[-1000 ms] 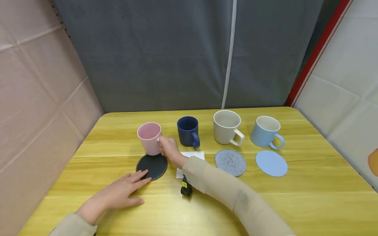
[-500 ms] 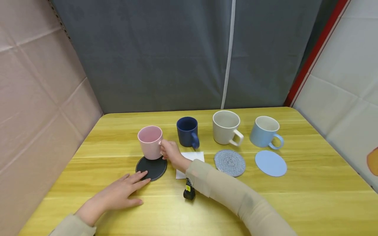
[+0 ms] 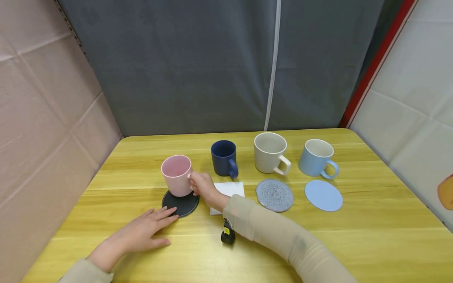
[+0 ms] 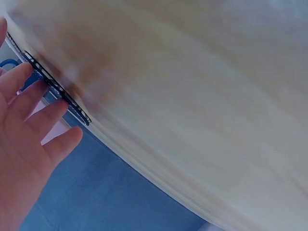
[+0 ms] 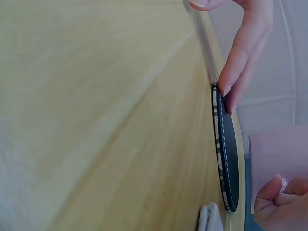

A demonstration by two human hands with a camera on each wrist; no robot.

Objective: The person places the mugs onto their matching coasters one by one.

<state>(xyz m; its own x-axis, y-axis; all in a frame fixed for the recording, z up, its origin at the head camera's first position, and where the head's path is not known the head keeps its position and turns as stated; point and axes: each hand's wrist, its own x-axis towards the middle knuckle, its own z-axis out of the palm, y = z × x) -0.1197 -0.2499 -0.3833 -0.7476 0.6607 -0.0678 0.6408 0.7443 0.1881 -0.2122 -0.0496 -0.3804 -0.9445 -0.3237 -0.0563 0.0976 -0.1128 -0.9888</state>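
Note:
My right hand (image 3: pixel 207 189) pinches the handle of a pink mug (image 3: pixel 177 179). The mug is upright, over the far part of a round black coaster (image 3: pixel 187 204). In the right wrist view a narrow gap shows between the base of the pink mug (image 5: pixel 276 156) and the coaster (image 5: pixel 232 163), which has pale stitching along its rim. My left hand (image 3: pixel 141 234) has its fingers stretched out, the fingertips resting on the coaster's near left edge. The left wrist view shows those fingers (image 4: pixel 48 115) spread at the coaster's edge (image 4: pixel 57 89).
Right of the pink mug stand a navy mug (image 3: pixel 223 159), a cream mug (image 3: pixel 267 155) and a light blue mug (image 3: pixel 313 161). Before them lie a white square coaster (image 3: pixel 231 188), a grey woven coaster (image 3: pixel 275 195) and a pale blue round coaster (image 3: pixel 323 195). A grey curtain (image 3: pixel 177 70) hangs behind.
The pink mug has come nearer and lower over the black coaster, shifting slightly left at the end, with my right hand still on its handle. My left hand has stayed on the coaster.

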